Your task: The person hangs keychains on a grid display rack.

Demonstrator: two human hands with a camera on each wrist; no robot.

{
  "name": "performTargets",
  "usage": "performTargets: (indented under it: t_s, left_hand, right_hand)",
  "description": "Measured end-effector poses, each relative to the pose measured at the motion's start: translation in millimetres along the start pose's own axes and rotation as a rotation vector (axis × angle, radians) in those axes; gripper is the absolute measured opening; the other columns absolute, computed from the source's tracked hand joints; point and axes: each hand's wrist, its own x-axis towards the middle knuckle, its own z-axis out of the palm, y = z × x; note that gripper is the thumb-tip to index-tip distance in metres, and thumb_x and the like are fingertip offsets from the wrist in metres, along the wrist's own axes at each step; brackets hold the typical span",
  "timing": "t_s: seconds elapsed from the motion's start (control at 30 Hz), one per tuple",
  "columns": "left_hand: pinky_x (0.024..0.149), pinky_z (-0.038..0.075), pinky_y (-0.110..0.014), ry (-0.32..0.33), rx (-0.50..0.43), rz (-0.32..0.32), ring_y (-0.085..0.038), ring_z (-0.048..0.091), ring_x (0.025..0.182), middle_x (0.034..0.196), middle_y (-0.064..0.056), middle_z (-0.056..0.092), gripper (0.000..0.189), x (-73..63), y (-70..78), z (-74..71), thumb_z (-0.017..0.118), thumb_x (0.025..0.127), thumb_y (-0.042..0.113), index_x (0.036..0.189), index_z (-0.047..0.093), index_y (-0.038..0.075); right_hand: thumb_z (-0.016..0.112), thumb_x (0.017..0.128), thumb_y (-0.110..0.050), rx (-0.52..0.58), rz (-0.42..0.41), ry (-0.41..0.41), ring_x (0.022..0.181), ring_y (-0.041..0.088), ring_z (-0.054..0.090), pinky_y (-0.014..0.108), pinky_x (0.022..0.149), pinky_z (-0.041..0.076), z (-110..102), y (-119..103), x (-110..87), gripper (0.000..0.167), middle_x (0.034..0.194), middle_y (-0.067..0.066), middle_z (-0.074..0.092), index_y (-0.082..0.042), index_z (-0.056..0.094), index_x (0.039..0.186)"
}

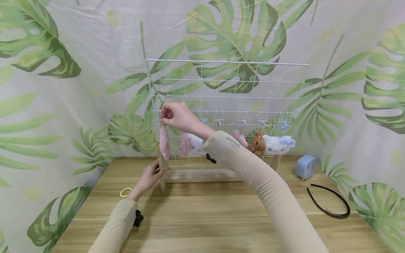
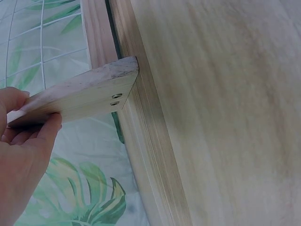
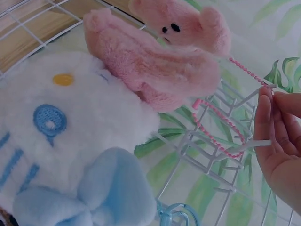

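Note:
In the head view my right hand is at the left end of a white wire grid rack. Thumb and index finger pinch the pink bead chain of a pink plush keychain, right at the tip of a white hook. The plush hangs below the fingers, at the grid's left edge. A second pink plush hangs beside it, its chain looped over a hook, next to a white plush with a blue bow. Lower down, my left hand grips the rack's wooden side post between thumb and fingers.
Further right on the rack hang a brown plush and a white plush with blue ears. A blue clock and a black headband are on the table's right side. A small yellow ring lies near the left forearm.

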Motion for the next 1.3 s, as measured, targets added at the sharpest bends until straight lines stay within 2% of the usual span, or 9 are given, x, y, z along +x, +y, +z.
performTargets:
  t_s: [0.37,0.57,0.7,0.87,1.03,1.2,1.3]
  left_hand:
    - [0.101,0.05,-0.057,-0.017,-0.013,-0.014,-0.051,0.049,0.13,0.14,-0.039,0.047,0.049,2.3,2.4,2.6,0.05,0.102,0.003,0.146,0.036,-0.013]
    - [0.103,0.049,-0.057,-0.028,-0.042,0.012,-0.05,0.048,0.131,0.141,-0.039,0.048,0.045,5.6,3.7,2.9,0.049,0.101,0.001,0.143,0.039,-0.012]
    - [0.103,0.05,-0.056,-0.032,-0.038,-0.001,-0.05,0.049,0.131,0.14,-0.038,0.049,0.042,6.5,2.8,5.0,0.05,0.101,0.001,0.14,0.042,-0.013]
    - [0.103,0.05,-0.056,-0.031,-0.021,-0.027,-0.049,0.049,0.132,0.142,-0.037,0.048,0.045,7.0,2.1,4.2,0.05,0.102,0.003,0.143,0.039,-0.011]
    - [0.102,0.05,-0.056,-0.021,-0.013,-0.003,-0.052,0.049,0.13,0.141,-0.04,0.046,0.049,6.9,1.4,2.5,0.05,0.102,0.002,0.146,0.034,-0.014]
    - [0.103,0.049,-0.058,-0.01,-0.016,-0.021,-0.053,0.047,0.131,0.143,-0.04,0.043,0.053,4.1,-2.3,-4.7,0.05,0.102,0.003,0.149,0.03,-0.013]
    - [0.104,0.048,-0.057,-0.001,-0.011,-0.04,-0.051,0.047,0.132,0.144,-0.039,0.043,0.054,1.7,-4.8,-8.9,0.049,0.103,0.004,0.15,0.029,-0.012]
  right_hand:
    - [0.062,0.093,-0.004,-0.095,0.022,0.028,0.08,0.013,0.068,0.014,0.069,0.054,2,12,4.5,0.005,0.092,0.008,0.073,-0.008,0.063,0.089]
    - [0.063,0.094,-0.005,-0.081,0.011,0.037,0.082,0.014,0.068,0.013,0.07,0.055,-4,9,-3.8,0.005,0.093,0.008,0.073,-0.008,0.063,0.09]
    - [0.065,0.093,-0.005,-0.037,-0.014,0.051,0.081,0.012,0.068,0.012,0.071,0.055,-9,5,-16.2,0.004,0.092,0.008,0.073,-0.007,0.063,0.09]
    - [0.067,0.093,-0.007,0.014,-0.043,0.066,0.083,0.012,0.07,0.012,0.075,0.057,-16,-2,-41.0,0.003,0.094,0.008,0.074,-0.005,0.065,0.095]
    - [0.068,0.093,-0.006,0.06,-0.092,0.081,0.084,0.013,0.07,0.015,0.076,0.06,-17,1,-79.0,0.004,0.094,0.008,0.073,-0.004,0.065,0.095]
    - [0.069,0.092,-0.007,0.06,-0.108,0.085,0.081,0.014,0.071,0.014,0.074,0.061,-5,17,-119.9,0.006,0.09,0.009,0.074,-0.003,0.066,0.095]
    - [0.069,0.092,-0.008,0.06,-0.081,0.048,0.08,0.014,0.071,0.014,0.074,0.06,7,35,-145.3,0.006,0.089,0.009,0.074,-0.004,0.066,0.095]
